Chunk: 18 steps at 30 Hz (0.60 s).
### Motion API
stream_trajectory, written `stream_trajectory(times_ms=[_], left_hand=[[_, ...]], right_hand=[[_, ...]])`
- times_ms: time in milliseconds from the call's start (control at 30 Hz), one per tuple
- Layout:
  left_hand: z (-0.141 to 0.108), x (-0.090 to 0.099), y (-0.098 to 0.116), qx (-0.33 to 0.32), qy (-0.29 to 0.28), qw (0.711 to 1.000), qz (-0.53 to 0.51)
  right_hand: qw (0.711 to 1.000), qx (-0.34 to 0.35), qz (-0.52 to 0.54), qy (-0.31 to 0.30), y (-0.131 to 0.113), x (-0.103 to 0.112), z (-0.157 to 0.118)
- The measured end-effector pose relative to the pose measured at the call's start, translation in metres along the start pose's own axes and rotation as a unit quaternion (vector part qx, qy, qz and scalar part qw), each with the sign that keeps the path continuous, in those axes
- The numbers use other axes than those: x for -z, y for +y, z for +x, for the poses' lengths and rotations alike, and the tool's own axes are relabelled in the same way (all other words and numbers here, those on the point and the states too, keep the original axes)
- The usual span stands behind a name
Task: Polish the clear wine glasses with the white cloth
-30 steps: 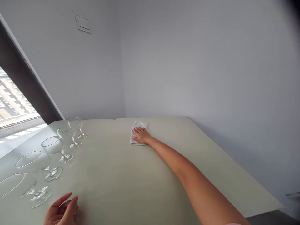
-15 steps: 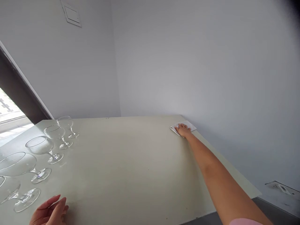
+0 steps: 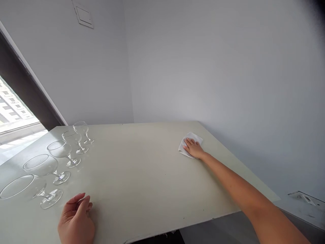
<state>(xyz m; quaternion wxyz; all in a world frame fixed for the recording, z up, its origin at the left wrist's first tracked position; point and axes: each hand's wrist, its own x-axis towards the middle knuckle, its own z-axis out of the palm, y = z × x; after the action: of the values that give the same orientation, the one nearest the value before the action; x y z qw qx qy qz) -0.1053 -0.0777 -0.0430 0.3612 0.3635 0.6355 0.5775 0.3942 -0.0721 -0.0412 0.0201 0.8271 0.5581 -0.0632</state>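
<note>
My right hand (image 3: 193, 148) lies flat on a folded white cloth (image 3: 196, 137), pressing it to the pale tabletop near the right side. Its fingers are stretched out and slightly apart. Close to the front left, my left hand (image 3: 77, 217) rests loosely curled on the table, its thumb near the index finger and nothing visible in it. Beside that hand, to its left, the nearest stemmed glass (image 3: 50, 198) stands upright. It is one of several clear glasses in a row along the left side; the farthest glass (image 3: 88, 140) is close to the back edge.
The tabletop (image 3: 132, 169) reaches back to grey walls meeting in a corner. Its front edge (image 3: 157, 234) shows below. A dark-framed window (image 3: 15, 108) is at the left, and a wall socket (image 3: 307, 199) sits low on the right.
My right hand has slid the cloth off the right edge, toward me and inward. The view has shifted, so more of my left hand and the table's front edge shows.
</note>
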Motion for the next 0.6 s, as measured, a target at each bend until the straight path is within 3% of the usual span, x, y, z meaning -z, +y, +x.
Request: stream_trajectory(times_ms=[167,333,467,600], left_hand=[[-0.002,0.000,0.003,0.021,0.001,1.000,-0.002],[-0.001,0.001,0.001,0.020,0.005,1.000,0.022],[-0.001,0.000,0.003,0.007,0.005,0.999,0.035],[-0.001,0.001,0.003,0.015,0.001,0.999,0.041]], right_hand=[[0.987,0.159,0.013,-0.026,-0.094,0.006,0.001],[0.930,0.358,0.053,-0.060,-0.173,0.008,-0.034],[0.887,0.448,0.079,-0.076,-0.196,0.005,-0.085],[0.867,0.476,0.119,-0.084,-0.180,0.005,-0.139]])
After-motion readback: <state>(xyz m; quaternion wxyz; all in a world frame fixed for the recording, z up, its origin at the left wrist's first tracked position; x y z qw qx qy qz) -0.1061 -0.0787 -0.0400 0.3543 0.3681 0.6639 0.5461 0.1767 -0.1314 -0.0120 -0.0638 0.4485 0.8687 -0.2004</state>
